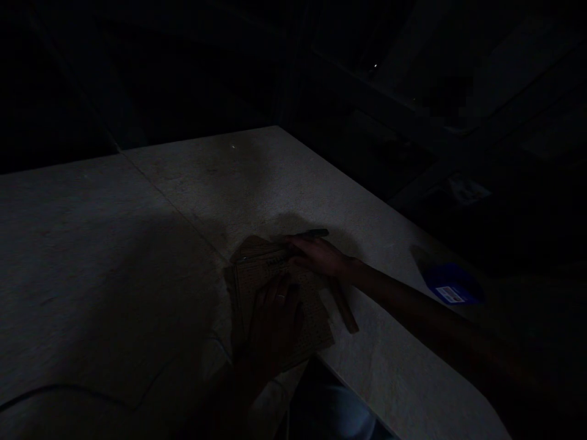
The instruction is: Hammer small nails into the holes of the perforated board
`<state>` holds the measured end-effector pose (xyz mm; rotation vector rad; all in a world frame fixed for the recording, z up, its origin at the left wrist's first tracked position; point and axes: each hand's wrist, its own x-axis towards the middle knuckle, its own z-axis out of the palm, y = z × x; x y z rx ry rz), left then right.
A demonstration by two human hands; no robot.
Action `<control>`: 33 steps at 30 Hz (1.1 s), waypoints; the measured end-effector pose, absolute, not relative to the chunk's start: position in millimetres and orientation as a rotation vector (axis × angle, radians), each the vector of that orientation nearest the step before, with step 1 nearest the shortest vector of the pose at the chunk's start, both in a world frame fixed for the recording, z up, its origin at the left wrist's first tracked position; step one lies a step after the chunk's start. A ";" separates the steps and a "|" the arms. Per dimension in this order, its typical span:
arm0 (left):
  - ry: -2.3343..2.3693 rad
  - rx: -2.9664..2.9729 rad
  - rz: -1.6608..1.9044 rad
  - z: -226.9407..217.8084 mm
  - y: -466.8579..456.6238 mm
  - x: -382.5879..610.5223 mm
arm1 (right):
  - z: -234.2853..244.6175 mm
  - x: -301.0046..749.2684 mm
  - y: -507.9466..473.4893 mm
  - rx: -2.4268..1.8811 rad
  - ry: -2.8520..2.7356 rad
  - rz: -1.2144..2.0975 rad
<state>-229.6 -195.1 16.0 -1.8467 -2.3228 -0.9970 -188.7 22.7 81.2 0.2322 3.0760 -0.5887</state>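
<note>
— Finding the printed paper (314, 308) where?
— Lying toward the near side of the worktop (312, 177), right of the seam (160, 192), under both hands.
— Holding the left arm how?
— Slanting up from the near edge with the left forearm (238, 388), resting the left grip (277, 311) palm-down on the print, pointing the fingers far, keeping them loosely spread and pinching nothing visible. Wearing a ring (281, 296) on one finger.
— And posing the right?
— Stretching the right forearm (403, 299) in from the near right, bending slightly at the wrist, laying the right grip (314, 253) across the paper's far right part with fingers pointing left.
— Pinching anything there?
— Being unable to tell in this gloom; seeing only a slim dark object (318, 233) sticking out to the right, just beyond the knuckles.
— Noticing anything else close by?
— Spotting a brown strip (346, 308) lying right of the paper, passing out of sight beneath the right wrist. Spotting also a blue item (454, 284) with a pale label, sitting well apart at the right edge.
— Looking near and left?
— Making out a dark cable (64, 387) curving over the near left, plus a glossy dark surface (330, 403) showing just near of the paper.
— Blocking the view?
— Covering the middle of the print with the left grip, hiding its far right with the other.
</note>
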 end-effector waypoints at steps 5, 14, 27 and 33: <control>-2.328 -1.848 -0.983 15.9 -194.6 -230.1 | 77.9 -189.1 21.1 0.251 3.053 -0.503; -2.302 -1.827 -0.968 12.6 -195.3 -229.2 | 85.1 -188.2 17.9 0.021 3.093 -0.467; -2.311 -1.843 -0.959 15.2 -194.0 -230.4 | 90.0 -187.6 21.7 -0.080 3.077 -0.536; -2.319 -1.837 -0.964 16.4 -194.4 -230.3 | 83.9 -184.8 25.6 -0.022 3.115 -0.509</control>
